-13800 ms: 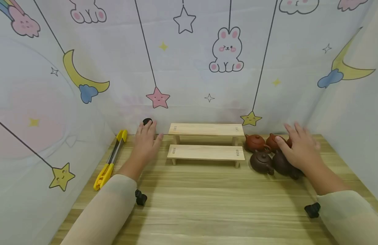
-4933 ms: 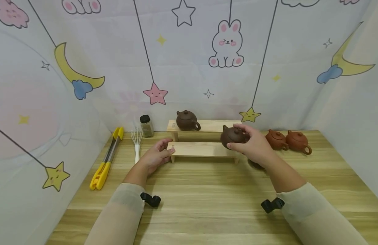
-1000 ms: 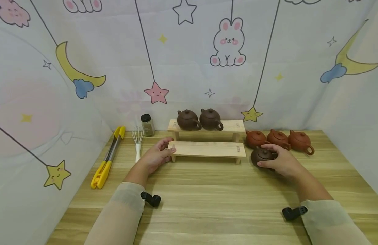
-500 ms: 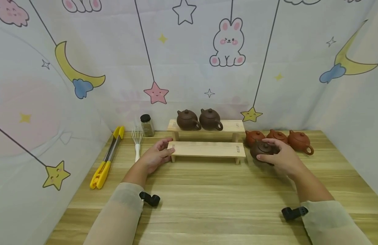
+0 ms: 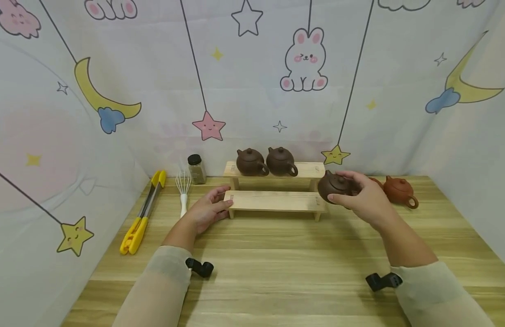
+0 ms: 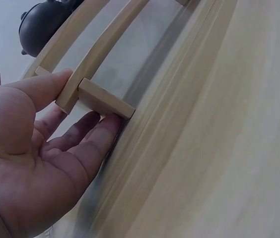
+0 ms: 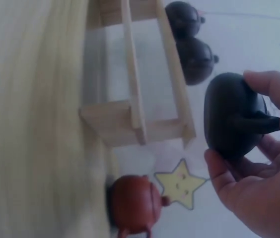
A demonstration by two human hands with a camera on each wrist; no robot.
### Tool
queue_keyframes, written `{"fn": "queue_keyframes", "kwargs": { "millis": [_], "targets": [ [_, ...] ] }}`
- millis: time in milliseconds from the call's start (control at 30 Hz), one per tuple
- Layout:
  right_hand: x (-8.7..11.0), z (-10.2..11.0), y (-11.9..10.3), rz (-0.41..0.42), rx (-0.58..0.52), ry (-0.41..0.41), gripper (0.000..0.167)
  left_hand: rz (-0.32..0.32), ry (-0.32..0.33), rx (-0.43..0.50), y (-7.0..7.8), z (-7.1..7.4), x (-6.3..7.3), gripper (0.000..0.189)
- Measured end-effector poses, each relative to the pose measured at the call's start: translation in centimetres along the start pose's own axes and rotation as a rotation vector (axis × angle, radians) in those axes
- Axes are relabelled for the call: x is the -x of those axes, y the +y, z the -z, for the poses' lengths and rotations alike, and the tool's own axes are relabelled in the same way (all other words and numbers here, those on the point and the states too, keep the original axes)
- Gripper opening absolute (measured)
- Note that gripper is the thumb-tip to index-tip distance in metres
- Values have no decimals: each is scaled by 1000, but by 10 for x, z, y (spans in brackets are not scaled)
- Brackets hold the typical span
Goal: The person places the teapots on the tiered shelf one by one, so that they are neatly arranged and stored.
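My right hand grips a dark brown teapot between thumb and fingers, raised above the table by the right end of a two-tier wooden shelf. In the right wrist view, the held teapot's handle points toward the palm. At the shelf's left end, my left hand holds the lower tier, thumb on the board and fingertips at its leg. Two matching dark teapots, one on the left and one mid-board, stand side by side on the upper tier.
Reddish teapots stand at the back right: one shows whole, another is mostly behind my right hand. Yellow-handled tongs, a white-handled whisk and a black-lidded jar lie or stand left of the shelf. A printed curtain hangs behind.
Since a second ago, my right hand has lifted the dark teapot off the table and carried it left and up toward the shelf. The left hand stays. Earlier, two dark teapots reached the upper tier.
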State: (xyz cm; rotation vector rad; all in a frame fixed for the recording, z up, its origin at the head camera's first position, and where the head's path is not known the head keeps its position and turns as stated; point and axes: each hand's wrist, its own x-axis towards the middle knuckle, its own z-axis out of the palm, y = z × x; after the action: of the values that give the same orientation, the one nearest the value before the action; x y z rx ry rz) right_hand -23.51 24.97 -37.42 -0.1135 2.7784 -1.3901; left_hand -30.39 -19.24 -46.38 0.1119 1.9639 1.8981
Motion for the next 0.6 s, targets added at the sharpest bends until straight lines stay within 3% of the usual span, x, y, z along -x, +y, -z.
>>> {"fn": "queue_keyframes", "kwargs": {
  "millis": [300, 600],
  "targets": [
    [-39, -5, -33, 15, 4, -32, 85, 1, 3, -11, 0, -1, 2, 67],
    [-77, -12, -47, -16, 93, -30, 83, 7, 7, 1, 0, -1, 1, 66]
  ]
}}
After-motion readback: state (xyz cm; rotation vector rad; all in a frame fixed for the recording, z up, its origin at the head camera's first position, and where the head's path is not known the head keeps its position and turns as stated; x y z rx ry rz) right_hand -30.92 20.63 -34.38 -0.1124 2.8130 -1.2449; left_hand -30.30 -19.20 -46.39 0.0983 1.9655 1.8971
